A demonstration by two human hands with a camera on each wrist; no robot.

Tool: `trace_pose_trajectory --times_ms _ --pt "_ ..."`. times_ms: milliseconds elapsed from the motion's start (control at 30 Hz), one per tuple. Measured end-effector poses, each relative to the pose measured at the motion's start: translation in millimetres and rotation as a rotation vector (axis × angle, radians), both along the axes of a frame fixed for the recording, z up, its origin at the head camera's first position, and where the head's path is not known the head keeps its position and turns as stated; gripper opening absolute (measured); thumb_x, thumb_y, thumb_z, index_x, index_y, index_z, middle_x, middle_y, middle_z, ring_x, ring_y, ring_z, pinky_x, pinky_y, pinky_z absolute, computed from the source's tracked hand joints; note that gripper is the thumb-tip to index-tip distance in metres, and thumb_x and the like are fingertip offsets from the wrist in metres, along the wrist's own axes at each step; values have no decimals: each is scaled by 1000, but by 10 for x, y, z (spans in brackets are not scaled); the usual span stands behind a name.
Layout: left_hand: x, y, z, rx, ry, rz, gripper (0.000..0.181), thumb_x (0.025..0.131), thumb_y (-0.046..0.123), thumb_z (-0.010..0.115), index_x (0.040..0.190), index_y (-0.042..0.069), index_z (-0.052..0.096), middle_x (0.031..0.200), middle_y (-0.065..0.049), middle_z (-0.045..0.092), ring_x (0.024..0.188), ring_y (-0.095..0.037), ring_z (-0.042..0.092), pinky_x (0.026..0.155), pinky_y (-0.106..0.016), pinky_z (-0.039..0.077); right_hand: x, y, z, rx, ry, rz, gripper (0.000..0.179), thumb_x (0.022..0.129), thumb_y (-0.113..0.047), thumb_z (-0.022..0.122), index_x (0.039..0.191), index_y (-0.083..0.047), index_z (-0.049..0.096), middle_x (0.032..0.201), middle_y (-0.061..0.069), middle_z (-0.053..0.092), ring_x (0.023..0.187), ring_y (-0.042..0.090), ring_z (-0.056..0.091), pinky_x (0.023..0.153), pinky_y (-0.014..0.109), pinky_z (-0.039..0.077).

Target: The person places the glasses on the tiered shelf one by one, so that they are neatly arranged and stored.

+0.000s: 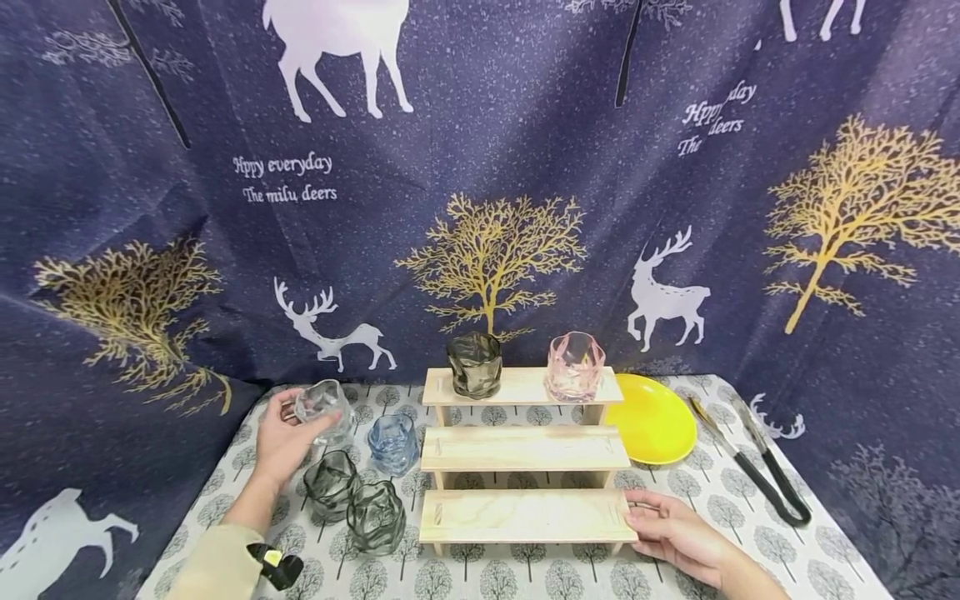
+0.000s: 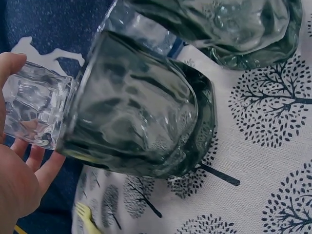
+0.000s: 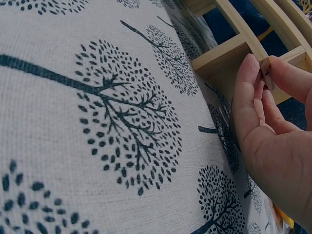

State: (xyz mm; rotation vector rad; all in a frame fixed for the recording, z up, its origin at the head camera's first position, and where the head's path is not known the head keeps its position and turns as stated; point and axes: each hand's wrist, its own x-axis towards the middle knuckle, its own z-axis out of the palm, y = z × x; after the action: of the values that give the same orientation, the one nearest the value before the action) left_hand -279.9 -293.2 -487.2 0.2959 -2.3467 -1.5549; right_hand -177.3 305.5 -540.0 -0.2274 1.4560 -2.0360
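My left hand [image 1: 288, 437] grips a clear glass cup [image 1: 327, 408] at the left of the table, thumb on one side and fingers on the other. In the left wrist view the clear cup [image 2: 36, 105] lies behind a grey glass cup [image 2: 136, 107]. My right hand [image 1: 678, 533] pinches the right end of the lowest step of a three-tier wooden stand [image 1: 525, 515]; in the right wrist view thumb and fingers close on the board's end [image 3: 266, 70]. A smoky grey cup [image 1: 475, 367] and a pink cup [image 1: 575, 367] stand on the top tier.
A blue glass cup [image 1: 393, 444] and two grey cups, one nearer the front [image 1: 377, 517], stand left of the stand. A yellow plate [image 1: 651, 419] and black-handled tongs [image 1: 765, 467] lie right of it. A patterned curtain [image 1: 510, 158] hangs behind. A small yellow fork [image 2: 87, 217] shows in the left wrist view.
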Motion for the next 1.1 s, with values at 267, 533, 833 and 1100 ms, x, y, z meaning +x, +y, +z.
trace_pose_trajectory --times_ms 267,533,833,1100 --pt "100 140 198 -45 72 -11 79 82 33 91 145 12 48 125 -10 56 106 -21 50 83 -25 42 -11 12 9 8 -6 -7 40 109 -5 50 147 2 45 122 9 69 103 15 69 90 27 58" --pt "316 396 467 -82 105 -114 78 81 34 92 143 12 51 128 -9 52 110 -22 46 93 -35 39 -15 24 0 4 -6 -5 39 109 -4 50 147 2 45 121 9 69 102 15 69 89 27 58" --pt "497 734 561 -68 221 -244 72 76 18 96 136 11 56 119 -7 69 107 -19 58 84 -22 47 -8 23 -3 -5 -3 1 36 108 -4 50 145 -1 49 121 9 69 101 14 68 89 26 58" --pt "631 1034 563 3 218 -370 76 70 14 98 134 14 57 118 -8 68 104 -27 61 73 -29 58 -6 9 -10 2 -8 -5 40 109 -4 50 148 2 44 122 10 68 102 15 69 89 27 58"
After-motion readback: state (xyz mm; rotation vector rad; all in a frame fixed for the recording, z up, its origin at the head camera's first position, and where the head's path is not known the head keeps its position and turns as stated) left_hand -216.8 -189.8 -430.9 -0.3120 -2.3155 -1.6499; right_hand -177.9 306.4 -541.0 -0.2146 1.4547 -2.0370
